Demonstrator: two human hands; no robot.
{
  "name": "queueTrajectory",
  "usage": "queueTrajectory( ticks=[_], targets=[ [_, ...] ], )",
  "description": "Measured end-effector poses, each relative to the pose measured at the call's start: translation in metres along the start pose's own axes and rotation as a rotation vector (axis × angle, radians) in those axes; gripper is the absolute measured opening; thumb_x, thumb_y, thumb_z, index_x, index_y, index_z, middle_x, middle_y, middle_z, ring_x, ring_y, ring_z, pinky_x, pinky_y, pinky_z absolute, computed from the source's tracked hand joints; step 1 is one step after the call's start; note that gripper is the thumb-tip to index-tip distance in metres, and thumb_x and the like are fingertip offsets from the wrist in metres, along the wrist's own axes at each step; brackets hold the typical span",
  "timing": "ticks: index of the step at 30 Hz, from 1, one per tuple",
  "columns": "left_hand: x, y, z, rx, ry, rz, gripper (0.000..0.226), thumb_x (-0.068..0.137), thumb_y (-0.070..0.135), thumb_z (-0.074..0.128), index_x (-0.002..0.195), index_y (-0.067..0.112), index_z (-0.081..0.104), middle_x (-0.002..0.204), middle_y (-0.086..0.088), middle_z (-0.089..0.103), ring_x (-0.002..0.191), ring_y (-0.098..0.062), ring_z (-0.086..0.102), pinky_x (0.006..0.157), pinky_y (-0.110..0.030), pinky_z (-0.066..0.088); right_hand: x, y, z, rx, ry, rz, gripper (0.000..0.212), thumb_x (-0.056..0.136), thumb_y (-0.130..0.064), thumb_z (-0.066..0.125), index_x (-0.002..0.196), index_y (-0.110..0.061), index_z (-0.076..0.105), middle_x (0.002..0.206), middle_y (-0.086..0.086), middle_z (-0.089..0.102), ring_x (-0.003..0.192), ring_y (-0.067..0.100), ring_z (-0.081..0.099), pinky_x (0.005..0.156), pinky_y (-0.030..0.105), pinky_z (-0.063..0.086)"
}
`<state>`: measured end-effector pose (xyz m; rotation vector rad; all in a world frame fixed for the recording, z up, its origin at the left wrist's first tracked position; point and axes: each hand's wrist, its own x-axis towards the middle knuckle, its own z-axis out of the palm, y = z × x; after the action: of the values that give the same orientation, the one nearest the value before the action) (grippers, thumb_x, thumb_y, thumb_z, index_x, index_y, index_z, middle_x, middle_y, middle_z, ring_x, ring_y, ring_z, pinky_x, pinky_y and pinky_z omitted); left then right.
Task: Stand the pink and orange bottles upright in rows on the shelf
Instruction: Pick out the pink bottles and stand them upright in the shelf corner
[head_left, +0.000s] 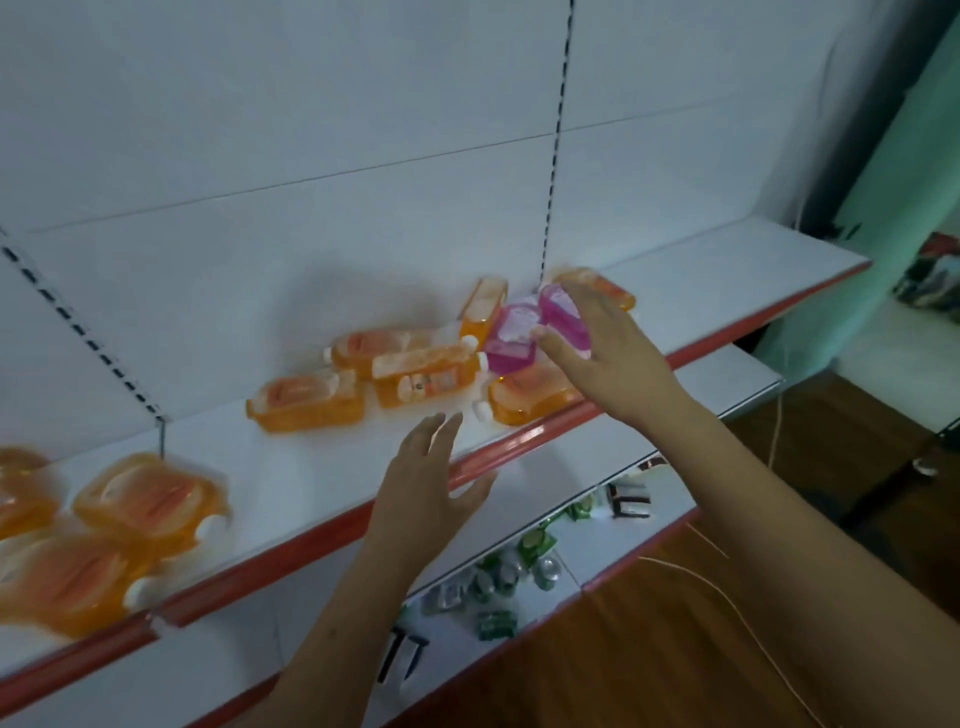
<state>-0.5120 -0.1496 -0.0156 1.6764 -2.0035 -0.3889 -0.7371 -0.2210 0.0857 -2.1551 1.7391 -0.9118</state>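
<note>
The right hand (602, 343) pinches a pink bottle (563, 319) at one o'clock of the empty, spread left hand (431, 478); lifting may topple the leaning orange bottle (485, 312).

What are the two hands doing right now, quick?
Left hand: open, fingers spread, holding nothing, over the shelf's red front edge.
Right hand: gripping a pink bottle in the pile.
</note>
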Motion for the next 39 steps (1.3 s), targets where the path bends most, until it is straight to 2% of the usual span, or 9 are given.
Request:
queueTrajectory(
  ticks=[8,15,20,24,27,30,34,37,39],
  targets=[
    [0.088,0.023,0.042,-0.01,0.028,0.021,0.068,0.089,0.051,0.064,0.148,0.023,0.041,0.15,0.001,0.042,0.136,-0.017,0.042,0.107,-0.034,0.04,0.074,0.088,0.012,0.041,-0.023,0.011,0.085,0.082,-0.082,0.033,0.147,-0.027,0.034,0.155,-0.007,0.035,0.144,0.014,0.028,0.116,0.044,0.032],
    [0.192,0.036,0.072,0.025,0.104,-0.001,0.064,0.087,0.045,0.066,0.14,0.013,0.049,0.137,-0.008,0.053,0.124,-0.028,0.051,0.1,-0.038,0.045,0.14,0.126,0.031,-0.013,-0.121,0.036,0.072,0.093,-0.062,0.046,0.15,-0.02,0.033,0.155,0.001,0.036,0.143,0.019,0.031,0.115,0.033,0.026],
    [0.252,0.033,0.096,0.127,0.03,-0.099,0.066,0.089,0.044,0.059,0.144,0.01,0.043,0.142,-0.014,0.05,0.128,-0.032,0.047,0.104,-0.042,0.042,0.172,0.15,0.037,-0.002,-0.205,0.068,0.076,0.091,-0.066,0.039,0.152,-0.021,0.031,0.155,0.003,0.037,0.142,0.019,0.035,0.115,0.035,0.029],
    [0.264,0.04,0.116,0.367,-0.046,-0.198,0.077,0.087,0.047,0.057,0.149,0.01,0.031,0.145,-0.018,0.043,0.129,-0.035,0.044,0.103,-0.042,0.041,0.178,0.16,0.054,0.1,-0.223,0.087,0.065,0.095,-0.054,0.047,0.148,-0.018,0.038,0.148,0.005,0.046,0.135,0.021,0.044,0.108,0.029,0.032],
    [0.274,0.043,0.121,0.397,-0.111,-0.316,0.09,0.084,0.039,0.065,0.155,0.016,0.015,0.142,-0.017,0.041,0.122,-0.036,0.049,0.094,-0.04,0.046,0.184,0.164,0.068,0.2,-0.208,0.073,0.051,0.095,-0.043,0.054,0.139,-0.017,0.05,0.137,0.003,0.056,0.126,0.019,0.052,0.106,0.032,0.04],
    [0.289,0.037,0.108,0.111,-0.124,-0.365,0.102,0.078,0.035,0.072,0.158,0.02,0.009,0.143,-0.013,0.047,0.123,-0.034,0.051,0.094,-0.035,0.044,0.196,0.171,0.081,0.282,-0.208,0.088,0.045,0.093,-0.045,0.053,0.129,-0.02,0.058,0.122,-0.003,0.063,0.113,0.012,0.059,0.1,0.034,0.049],
    [0.291,0.044,0.074,-0.62,-0.078,-0.508,0.079,0.078,0.027,0.082,0.147,0.028,0.044,0.137,0.002,0.06,0.114,-0.013,0.063,0.092,-0.025,0.046,0.215,0.17,0.08,0.533,-0.221,0.16,0.028,0.097,-0.03,0.059,0.124,-0.026,0.057,0.112,-0.015,0.059,0.101,-0.01,0.058,0.081,0.002,0.043],
    [0.291,0.056,0.056,-1.062,-0.126,-0.514,0.044,0.082,0.016,0.077,0.124,0.023,0.064,0.118,-0.004,0.073,0.103,-0.02,0.071,0.093,-0.039,0.057,0.231,0.165,0.074,0.731,-0.302,0.191,0.041,0.091,-0.036,0.066,0.129,-0.033,0.052,0.119,-0.022,0.058,0.103,-0.018,0.055,0.082,0.006,0.045],
    [0.292,0.064,0.054,-1.382,-0.141,-0.561,0.045,0.084,0.01,0.071,0.128,0.007,0.062,0.117,-0.016,0.072,0.108,-0.032,0.068,0.1,-0.048,0.052,0.24,0.16,0.071,0.906,-0.422,0.237,0.049,0.085,-0.042,0.069,0.13,-0.03,0.052,0.121,-0.015,0.063,0.103,-0.007,0.062,0.084,0.014,0.052]
  ],
)
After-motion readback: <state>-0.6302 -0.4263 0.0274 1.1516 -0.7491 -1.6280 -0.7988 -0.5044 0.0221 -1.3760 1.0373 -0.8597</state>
